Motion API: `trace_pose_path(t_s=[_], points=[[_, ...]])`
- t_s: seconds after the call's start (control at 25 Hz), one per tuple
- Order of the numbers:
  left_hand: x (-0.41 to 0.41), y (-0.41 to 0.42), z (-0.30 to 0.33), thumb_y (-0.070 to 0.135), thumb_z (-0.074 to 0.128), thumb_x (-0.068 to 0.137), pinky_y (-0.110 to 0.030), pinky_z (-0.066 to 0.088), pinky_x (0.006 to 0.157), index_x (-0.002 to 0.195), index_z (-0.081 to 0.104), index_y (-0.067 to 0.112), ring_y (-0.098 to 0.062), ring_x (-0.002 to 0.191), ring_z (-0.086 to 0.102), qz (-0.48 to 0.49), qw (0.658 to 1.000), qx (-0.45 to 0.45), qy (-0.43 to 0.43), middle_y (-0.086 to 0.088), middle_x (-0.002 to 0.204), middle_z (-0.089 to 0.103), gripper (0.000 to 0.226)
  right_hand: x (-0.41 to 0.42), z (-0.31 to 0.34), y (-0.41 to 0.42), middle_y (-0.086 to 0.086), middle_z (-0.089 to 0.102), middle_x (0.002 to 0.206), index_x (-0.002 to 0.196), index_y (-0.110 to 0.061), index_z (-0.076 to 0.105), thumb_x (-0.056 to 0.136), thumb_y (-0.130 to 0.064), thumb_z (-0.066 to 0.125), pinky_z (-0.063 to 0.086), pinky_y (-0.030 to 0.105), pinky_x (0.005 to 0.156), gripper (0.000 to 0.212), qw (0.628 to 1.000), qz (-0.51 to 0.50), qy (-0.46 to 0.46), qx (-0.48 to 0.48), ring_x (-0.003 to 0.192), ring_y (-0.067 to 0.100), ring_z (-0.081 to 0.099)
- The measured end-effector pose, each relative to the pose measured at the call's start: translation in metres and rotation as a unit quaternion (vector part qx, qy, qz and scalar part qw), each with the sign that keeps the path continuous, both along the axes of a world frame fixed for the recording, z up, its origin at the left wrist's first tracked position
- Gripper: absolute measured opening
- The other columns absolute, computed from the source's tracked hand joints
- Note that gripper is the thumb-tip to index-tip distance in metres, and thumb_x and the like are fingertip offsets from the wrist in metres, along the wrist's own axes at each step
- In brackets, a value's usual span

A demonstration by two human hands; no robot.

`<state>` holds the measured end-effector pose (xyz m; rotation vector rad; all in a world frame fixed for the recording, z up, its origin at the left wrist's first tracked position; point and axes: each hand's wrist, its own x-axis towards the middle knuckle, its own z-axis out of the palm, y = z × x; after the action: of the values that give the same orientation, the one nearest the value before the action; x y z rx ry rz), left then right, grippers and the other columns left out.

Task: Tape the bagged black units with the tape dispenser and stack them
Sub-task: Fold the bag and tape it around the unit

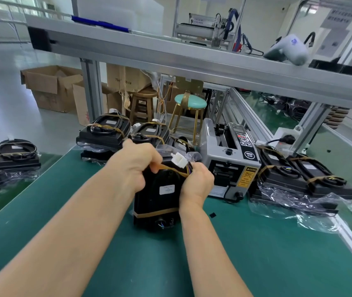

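Your left hand (132, 166) and right hand (196, 181) each held a closed grip on the black unit (158, 196), which looked rigid, weighty, and slippery in its bag.

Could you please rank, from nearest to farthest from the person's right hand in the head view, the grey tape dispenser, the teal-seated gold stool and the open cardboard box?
From the right hand:
1. Grey tape dispenser, just right of it on the mat.
2. Teal-seated gold stool, behind the bench.
3. Open cardboard box, far left on the floor.
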<state>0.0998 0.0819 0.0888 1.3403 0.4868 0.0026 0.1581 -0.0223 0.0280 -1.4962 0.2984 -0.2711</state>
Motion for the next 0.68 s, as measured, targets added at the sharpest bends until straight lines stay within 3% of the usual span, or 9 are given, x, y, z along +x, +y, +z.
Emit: trace_pose_path(t_s=[0.08,0.16,0.24,0.32,0.4,0.44,0.52,0.56,0.68], points=[[0.008,-0.013,-0.009,-0.021,0.044,0.062,-0.032,0.039,0.057,0.151,0.011,0.021,-0.038,0.107,0.046,0.068,0.996,0.048,-0.009,-0.021,0.136,0.038,0.104,0.001,0.003,0.001,-0.002,0.031,0.053,0.045,-0.014,0.033,0.083,0.005,0.047,0.025,0.021,0.040,0.044,1.000,-0.007,0.003,-0.005,0.053,0.014,0.022],[0.002,-0.018,-0.019,-0.020,0.046,0.063,-0.034,0.045,0.062,0.151,0.004,0.030,-0.038,0.118,0.043,0.116,0.991,0.054,-0.026,-0.017,0.144,0.032,0.110,0.002,0.003,0.000,-0.001,0.034,0.054,0.046,-0.014,0.035,0.083,0.004,0.046,0.026,0.021,0.041,0.043,1.000,-0.003,0.009,-0.009,0.053,0.014,0.025],[-0.012,-0.004,-0.033,-0.023,0.043,0.064,-0.032,0.046,0.064,0.151,0.013,0.026,-0.028,0.104,0.053,0.136,0.989,0.029,-0.051,-0.013,0.135,0.047,0.104,-0.002,-0.002,-0.002,-0.002,0.030,0.053,0.048,-0.014,0.031,0.081,0.004,0.048,0.019,0.023,0.044,0.041,1.000,0.002,-0.005,0.012,0.054,0.015,0.022],[-0.023,0.018,-0.041,-0.024,0.039,0.063,-0.029,0.043,0.061,0.139,0.041,0.019,-0.015,0.084,0.065,0.116,0.992,-0.029,-0.047,-0.002,0.106,0.070,0.088,-0.010,-0.011,-0.006,-0.001,0.032,0.055,0.050,-0.008,0.037,0.081,0.003,0.049,0.022,0.031,0.053,0.035,0.996,0.027,-0.053,0.070,0.058,0.015,0.025],[-0.018,0.025,-0.049,-0.025,0.033,0.063,-0.021,0.044,0.052,0.116,0.058,0.012,-0.007,0.057,0.066,0.122,0.991,-0.049,-0.029,0.001,0.076,0.074,0.070,-0.017,-0.015,-0.009,-0.001,0.039,0.056,0.053,-0.002,0.048,0.082,0.002,0.051,0.027,0.032,0.055,0.029,0.991,0.051,-0.085,0.094,0.059,0.015,0.032],[-0.016,0.024,-0.053,-0.026,0.030,0.065,-0.015,0.041,0.044,0.107,0.061,0.010,-0.006,0.048,0.061,0.133,0.989,-0.063,-0.033,0.000,0.073,0.072,0.064,-0.017,-0.016,-0.010,-0.004,0.038,0.054,0.049,-0.010,0.048,0.082,0.001,0.051,0.027,0.031,0.055,0.035,0.990,0.054,-0.083,0.102,0.057,0.014,0.031],[-0.012,0.016,-0.063,-0.029,0.033,0.071,-0.012,0.040,0.038,0.091,0.062,0.010,-0.007,0.053,0.060,0.151,0.980,-0.093,-0.090,-0.001,0.085,0.068,0.053,-0.011,-0.012,-0.009,-0.010,0.029,0.048,0.041,-0.023,0.035,0.081,0.001,0.049,0.021,0.031,0.053,0.049,0.990,0.055,-0.044,0.119,0.053,0.013,0.024],[-0.014,0.014,-0.071,-0.028,0.039,0.074,-0.014,0.046,0.044,0.083,0.061,0.012,-0.009,0.061,0.064,0.153,0.970,-0.126,-0.141,0.000,0.090,0.068,0.047,-0.008,-0.011,-0.009,-0.011,0.026,0.047,0.041,-0.024,0.030,0.080,0.000,0.048,0.019,0.031,0.053,0.050,0.990,0.059,-0.008,0.128,0.054,0.014,0.022],[-0.026,0.011,-0.086,-0.011,0.051,0.071,-0.022,0.056,0.062,0.069,0.061,0.014,-0.013,0.079,0.069,0.122,0.928,-0.241,-0.258,0.001,0.095,0.070,0.028,-0.003,-0.013,-0.009,-0.005,0.038,0.053,0.047,-0.024,0.039,0.074,-0.012,0.051,0.029,0.031,0.058,0.032,0.975,0.107,0.062,0.185,0.057,0.019,0.034]])
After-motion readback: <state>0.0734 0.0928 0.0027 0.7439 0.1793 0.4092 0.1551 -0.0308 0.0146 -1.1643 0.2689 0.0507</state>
